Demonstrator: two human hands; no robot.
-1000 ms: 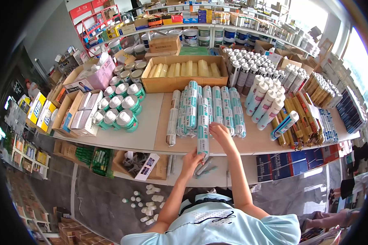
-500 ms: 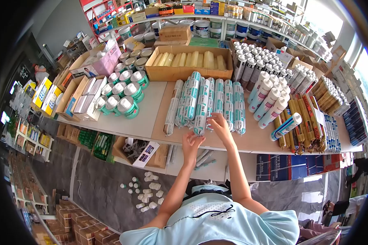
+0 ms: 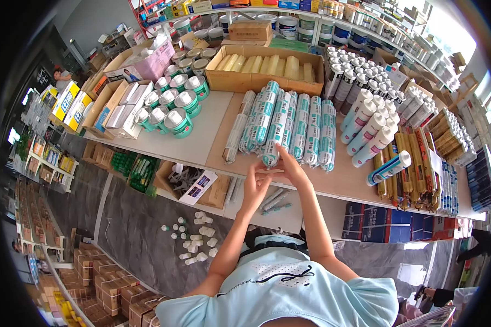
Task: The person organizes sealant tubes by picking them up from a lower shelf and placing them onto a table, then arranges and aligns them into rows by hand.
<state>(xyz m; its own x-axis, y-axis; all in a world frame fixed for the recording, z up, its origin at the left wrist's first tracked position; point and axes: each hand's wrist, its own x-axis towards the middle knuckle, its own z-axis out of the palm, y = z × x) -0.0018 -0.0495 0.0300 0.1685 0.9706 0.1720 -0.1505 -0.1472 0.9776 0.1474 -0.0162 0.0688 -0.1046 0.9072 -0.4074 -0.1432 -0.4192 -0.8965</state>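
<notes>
The left hand [image 3: 256, 185] lies just beyond the table's front edge, its fingers loosely bent and grasping nothing visible. The right hand [image 3: 289, 166] extends its fingers over the near end of a cylindrical, white-and-teal film-wrapped pack [image 3: 279, 122]; whether it grips the pack cannot be determined. The pack lies lengthwise, atop or among a row of similar white-and-teal packs [image 3: 328, 133], on a light-brown tabletop [image 3: 343, 183]. Behind the row stands an open brown cardboard box [image 3: 262, 82] containing pale-yellow blocks [image 3: 292, 67]. To the left are teal metal cans with white lids [image 3: 179, 123]; to the right, upright white-capped cartridges [image 3: 371, 131] and one tilted blue-and-white cartridge [image 3: 390, 167] beside gold-brown tubes [image 3: 414, 158].
</notes>
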